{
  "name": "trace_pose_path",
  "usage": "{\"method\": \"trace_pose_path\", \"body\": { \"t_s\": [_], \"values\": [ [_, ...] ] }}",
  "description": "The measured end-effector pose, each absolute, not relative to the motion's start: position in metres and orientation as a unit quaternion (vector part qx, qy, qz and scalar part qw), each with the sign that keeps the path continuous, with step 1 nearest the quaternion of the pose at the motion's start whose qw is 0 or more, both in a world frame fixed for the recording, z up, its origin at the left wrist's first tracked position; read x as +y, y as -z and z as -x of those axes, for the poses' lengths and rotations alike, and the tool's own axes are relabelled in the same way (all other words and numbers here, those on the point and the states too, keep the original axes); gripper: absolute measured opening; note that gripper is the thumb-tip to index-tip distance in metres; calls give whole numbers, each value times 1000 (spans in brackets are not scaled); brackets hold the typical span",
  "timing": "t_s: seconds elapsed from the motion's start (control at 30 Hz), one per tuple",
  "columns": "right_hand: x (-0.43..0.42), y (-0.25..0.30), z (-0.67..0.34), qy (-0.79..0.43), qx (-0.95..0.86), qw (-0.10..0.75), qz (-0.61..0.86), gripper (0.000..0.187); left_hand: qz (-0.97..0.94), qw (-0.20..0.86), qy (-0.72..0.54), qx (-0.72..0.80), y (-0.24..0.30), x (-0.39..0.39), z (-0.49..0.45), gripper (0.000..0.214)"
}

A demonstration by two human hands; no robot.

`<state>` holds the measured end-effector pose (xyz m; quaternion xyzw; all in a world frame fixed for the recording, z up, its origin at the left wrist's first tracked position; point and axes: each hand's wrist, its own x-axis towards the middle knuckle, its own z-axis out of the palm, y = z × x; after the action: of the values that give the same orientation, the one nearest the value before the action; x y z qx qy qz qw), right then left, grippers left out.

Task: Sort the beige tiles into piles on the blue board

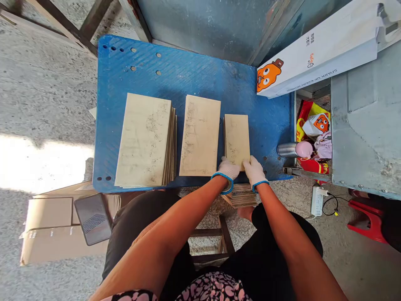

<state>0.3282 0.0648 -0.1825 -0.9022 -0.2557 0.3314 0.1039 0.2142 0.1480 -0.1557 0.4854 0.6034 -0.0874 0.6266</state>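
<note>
My left hand [229, 169], in a white glove with a blue cuff, grips the near left corner of a small pale rectangular board [237, 136]. At the board's near right corner, my right hand [255, 170] in a matching glove closes on the edge. This board lies over at least one more of its size, whose edge shows at the left. To the left is a larger board [200, 136] with dark specks. Further left stands a thick stack of the largest boards [144, 140]. Below my hands, edges of a further stack of boards [240, 195] show. The gloves hide my fingertips.
Everything lies on a blue table [200, 69] with holes. A white paper bag [316, 52] rests at the back right. A steel flask [286, 149] lies by the right edge. A phone [93, 219] sits on cardboard [50, 213] at the left; a power strip [317, 200] is at right.
</note>
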Motion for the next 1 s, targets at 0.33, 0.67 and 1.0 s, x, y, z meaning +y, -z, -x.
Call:
{"method": "trace_pose_path", "body": {
  "t_s": [0.33,0.67,1.0],
  "values": [
    [66,194,-333,-350,-187,181,900,44,-442,665,27,602,157,142,-208,50],
    [80,168,-344,-364,-139,164,906,56,-437,644,32,627,153,145,-212,56],
    [94,148,-351,-495,4,323,807,61,-362,697,14,618,158,147,-221,31]
  ]
}}
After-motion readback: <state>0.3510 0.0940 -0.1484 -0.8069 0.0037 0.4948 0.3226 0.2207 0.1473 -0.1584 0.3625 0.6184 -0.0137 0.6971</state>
